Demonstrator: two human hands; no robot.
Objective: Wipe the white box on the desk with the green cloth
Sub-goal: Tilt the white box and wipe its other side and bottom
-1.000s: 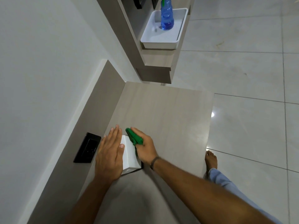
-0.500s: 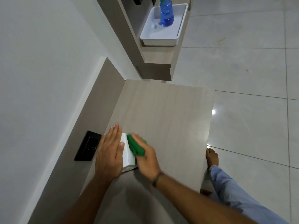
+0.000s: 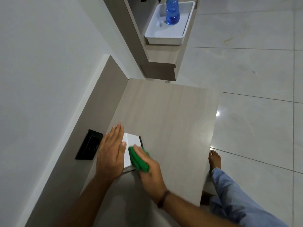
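Observation:
A small white box (image 3: 131,141) stands on the light wooden desk (image 3: 172,122), close to the left back panel. My left hand (image 3: 111,153) lies flat against the box's left side and top, fingers straight, steadying it. My right hand (image 3: 149,169) is closed around a bunched green cloth (image 3: 138,159) and presses it against the box's near right part. The cloth and both hands cover much of the box; only its far top face shows.
A black socket plate (image 3: 89,145) sits in the back panel left of the box. Beyond the desk, a shelf holds a white tray (image 3: 164,38) with a blue bottle (image 3: 172,12). My bare foot (image 3: 215,159) and jeans leg are on the tiled floor at right.
My right hand has dragged the green cloth from the box's far end back toward me along its right side, uncovering the far top. The left hand has stayed on the box.

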